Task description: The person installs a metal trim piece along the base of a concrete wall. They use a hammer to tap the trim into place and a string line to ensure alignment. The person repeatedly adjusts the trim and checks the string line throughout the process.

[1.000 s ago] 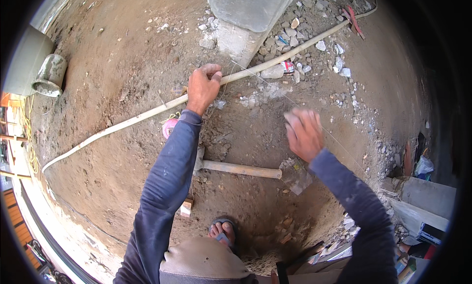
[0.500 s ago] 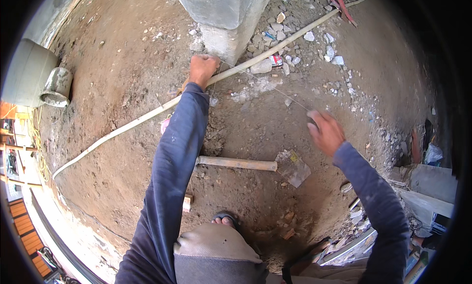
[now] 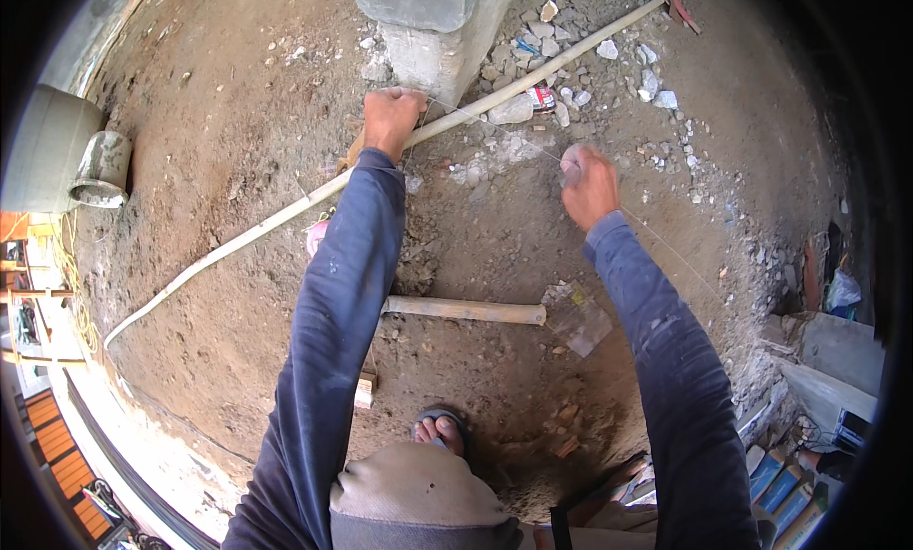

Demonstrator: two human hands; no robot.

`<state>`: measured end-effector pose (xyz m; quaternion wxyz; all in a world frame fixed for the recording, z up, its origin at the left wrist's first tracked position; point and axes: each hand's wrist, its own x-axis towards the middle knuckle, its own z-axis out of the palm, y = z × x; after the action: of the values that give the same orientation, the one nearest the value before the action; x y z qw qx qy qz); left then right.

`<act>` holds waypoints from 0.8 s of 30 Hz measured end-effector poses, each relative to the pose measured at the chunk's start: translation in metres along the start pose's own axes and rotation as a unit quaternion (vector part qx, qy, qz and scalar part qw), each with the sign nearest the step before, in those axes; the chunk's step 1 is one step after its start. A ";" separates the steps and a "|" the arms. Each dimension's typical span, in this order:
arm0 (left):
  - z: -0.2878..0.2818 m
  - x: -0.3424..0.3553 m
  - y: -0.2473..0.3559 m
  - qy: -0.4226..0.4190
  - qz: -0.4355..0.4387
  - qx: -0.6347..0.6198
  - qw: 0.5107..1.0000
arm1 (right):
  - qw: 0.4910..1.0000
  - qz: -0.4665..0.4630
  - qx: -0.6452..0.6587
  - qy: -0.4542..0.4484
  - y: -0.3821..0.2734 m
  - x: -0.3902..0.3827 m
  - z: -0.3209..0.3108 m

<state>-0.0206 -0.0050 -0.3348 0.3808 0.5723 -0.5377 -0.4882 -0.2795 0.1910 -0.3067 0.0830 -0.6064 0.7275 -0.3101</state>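
Note:
My left hand (image 3: 392, 120) is closed in a fist around a thin string (image 3: 518, 137), just in front of the concrete column's base (image 3: 428, 60). To its right, my right hand (image 3: 590, 181) pinches the same string, its fingertips pressed together. The line runs taut between the two hands, and a loose length trails past my right wrist toward the lower right. A long pale pole (image 3: 257, 231) lies slantwise on the dirt, passing close by my left hand. Beside my left forearm sits a pink object (image 3: 318, 236), partly hidden by the sleeve.
A shorter wooden stick (image 3: 466, 309) lies across the ground near a clear plastic scrap (image 3: 578, 320). Rubble (image 3: 552, 46) is strewn right of the column. A bucket (image 3: 100, 169) rests beside a large grey drum (image 3: 57, 150) at left. A wood block (image 3: 364, 390) lies near my foot.
My right hand has moved up and left, nearer my left hand, and now pinches the string closer in. My left hand has stayed almost in place by the column.

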 end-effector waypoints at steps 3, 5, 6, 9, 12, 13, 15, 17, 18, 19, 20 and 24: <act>0.001 -0.002 0.006 -0.001 0.006 -0.003 1.000 | 1.000 0.001 0.002 0.023 0.004 0.007 0.004; 0.002 -0.003 0.001 -0.001 0.005 -0.007 1.000 | 1.000 0.016 -0.006 0.016 0.007 0.007 0.008; 0.004 -0.003 -0.001 -0.001 0.005 -0.011 1.000 | 1.000 0.025 -0.010 0.012 0.009 0.005 0.009; 0.005 0.000 -0.002 0.005 0.014 -0.007 1.000 | 1.000 0.001 -0.013 0.007 0.006 0.006 -0.001; 0.005 0.007 -0.007 0.019 0.027 -0.002 0.999 | 0.998 -0.061 0.003 -0.016 0.007 0.000 -0.011; 0.004 0.009 -0.009 0.026 0.030 -0.002 0.999 | 0.998 -0.063 0.015 -0.017 0.006 0.001 -0.012; 0.001 0.012 -0.011 0.035 0.027 0.027 0.999 | 0.997 -0.069 0.041 -0.019 0.002 0.002 -0.011; 0.004 0.011 -0.004 0.024 0.022 0.047 0.998 | 0.998 -0.059 0.003 -0.021 -0.007 0.010 -0.009; 0.005 0.011 -0.002 0.012 0.016 0.055 0.998 | 0.998 -0.054 -0.015 -0.022 -0.011 0.013 -0.009; 0.005 0.009 0.001 -0.001 0.009 0.066 0.998 | 0.999 -0.045 0.001 -0.017 -0.011 0.014 -0.008; 0.006 0.010 0.005 -0.006 -0.006 0.083 0.997 | 0.999 -0.037 0.018 -0.013 -0.011 0.014 -0.008; -0.001 0.023 0.000 -0.006 -0.020 0.094 0.995 | 0.999 -0.025 0.017 -0.014 -0.018 0.018 -0.001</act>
<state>-0.0207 -0.0280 -0.3377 0.3124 0.6132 -0.5722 -0.4460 -0.2700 0.1732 -0.2912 0.0953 -0.6272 0.7056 -0.3156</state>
